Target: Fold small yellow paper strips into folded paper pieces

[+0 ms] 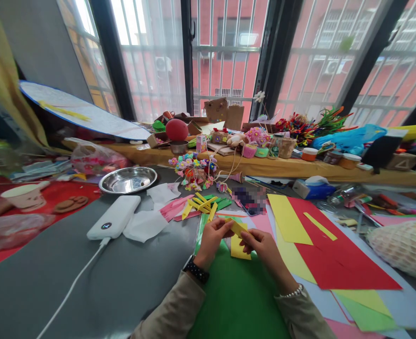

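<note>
1. Here we are, both hands up over the green sheet (241, 301), and all eyes go to the small yellow paper strip (238, 229) stretched between them.
2. The left hand (212, 237) has its end pinched between thumb and fingers, steady and close in.
3. Over on the other side, the right hand (262, 247) grips the opposite end, thumb and fingertips closed on the paper.
4. Just below the hands, a flat yellow piece (240, 251) lies on the green sheet.
5. Beyond the hands, folded yellow strips (200, 205) sit in a loose heap, with pink paper (175, 207) and green strips (224, 202) around them.
6. Out right, a big red sheet (349, 256) carries a narrow yellow strip (320, 226); to the left lies a white power bank (115, 217), cable attached.
</note>
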`<state>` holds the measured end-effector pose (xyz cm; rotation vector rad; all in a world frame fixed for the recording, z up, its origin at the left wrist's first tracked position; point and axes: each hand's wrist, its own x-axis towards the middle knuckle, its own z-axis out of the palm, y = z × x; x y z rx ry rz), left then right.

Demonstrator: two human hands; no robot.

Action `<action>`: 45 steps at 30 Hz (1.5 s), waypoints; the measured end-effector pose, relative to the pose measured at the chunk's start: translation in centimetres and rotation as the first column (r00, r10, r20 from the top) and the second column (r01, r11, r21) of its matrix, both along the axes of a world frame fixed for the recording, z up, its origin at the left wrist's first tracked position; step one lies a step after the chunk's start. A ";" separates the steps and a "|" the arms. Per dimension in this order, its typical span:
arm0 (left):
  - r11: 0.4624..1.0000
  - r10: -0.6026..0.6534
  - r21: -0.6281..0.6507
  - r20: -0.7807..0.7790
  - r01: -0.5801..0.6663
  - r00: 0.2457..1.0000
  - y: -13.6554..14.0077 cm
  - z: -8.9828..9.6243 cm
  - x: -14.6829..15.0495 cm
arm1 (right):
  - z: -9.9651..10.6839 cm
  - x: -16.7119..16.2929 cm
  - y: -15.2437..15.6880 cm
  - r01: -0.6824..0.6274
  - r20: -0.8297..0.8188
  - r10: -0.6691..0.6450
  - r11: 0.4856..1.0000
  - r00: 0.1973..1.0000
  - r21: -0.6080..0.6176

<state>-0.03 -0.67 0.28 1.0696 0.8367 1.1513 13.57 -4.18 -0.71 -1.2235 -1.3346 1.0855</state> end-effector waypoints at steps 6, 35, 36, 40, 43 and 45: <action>1.000 0.000 -0.014 0.015 0.000 1.000 0.2 -0.2 0.1 | 0.1 0.4 0.0 -0.007 -0.001 0.007 1.000 1.000 -0.019; 0.986 -0.160 -0.054 -0.041 0.158 0.986 -0.1 -0.4 -0.1 | 0.8 0.5 -0.2 0.147 0.219 -0.195 0.965 0.956 0.218; 0.985 -0.166 -0.058 -0.040 0.164 0.985 -0.1 -0.4 -0.1 | 0.9 0.4 -0.2 0.165 0.223 -0.220 0.957 0.950 0.239; 0.976 -0.185 -0.123 -0.035 0.179 0.982 -0.1 -0.4 0.0 | 1.1 0.3 -0.4 0.161 0.239 -0.231 0.946 0.943 0.282; 0.971 -0.185 -0.161 -0.026 0.178 0.982 -0.2 -0.3 0.0 | 1.0 0.2 -0.5 0.138 0.277 -0.236 0.933 0.931 0.333; 0.968 -0.182 -0.177 -0.019 0.176 0.983 -0.2 -0.2 0.0 | 0.8 0.0 -0.5 0.129 0.324 -0.264 0.914 0.909 0.384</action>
